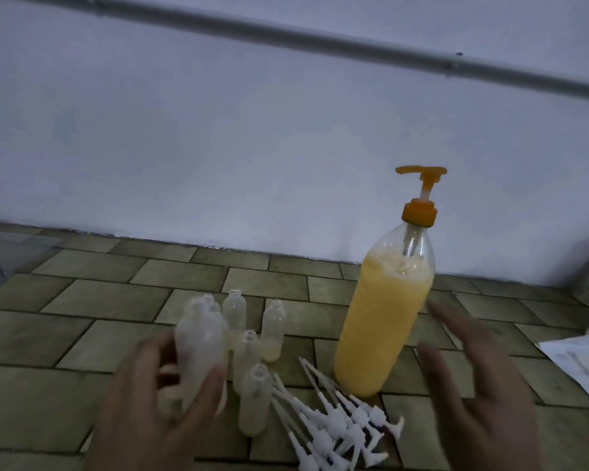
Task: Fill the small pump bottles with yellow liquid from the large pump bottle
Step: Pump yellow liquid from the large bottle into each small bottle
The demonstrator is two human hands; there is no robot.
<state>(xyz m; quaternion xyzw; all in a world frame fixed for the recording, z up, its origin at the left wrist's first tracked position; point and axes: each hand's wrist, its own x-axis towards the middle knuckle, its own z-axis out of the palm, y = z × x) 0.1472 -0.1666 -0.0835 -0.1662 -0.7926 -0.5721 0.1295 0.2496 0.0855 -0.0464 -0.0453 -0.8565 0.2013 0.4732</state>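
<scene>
A tiled surface (92, 294) is seen from above, backed by a pale wall (218, 147) crossed by a grey pipe (320, 45). A large bottle (381, 321) of yellow liquid stands upright right of centre, nearly full, its orange pump (420, 195) fitted and its spout turned to the left. Left of it, a cluster of small clear bottles (252, 338) stands upright with the necks open; traces of yellowish liquid seem to lie in one or two, though none looks filled.

One blurred small bottle (199, 348) is held by the left hand (157, 396), with thumb and fingers curled round it. The right hand (470, 379) is spread with its fingers apart, holding nothing, just beside the large bottle but seemingly not touching it.

The task is judged to be at an early filling step. Next, the held bottle's neck would need to be brought under the spout and the pump pressed.

A heap of white pump tops (340, 419) lies in front of the large bottle, close to both hands, where it could be knocked. A white sheet (578, 365) lies at the right edge.
</scene>
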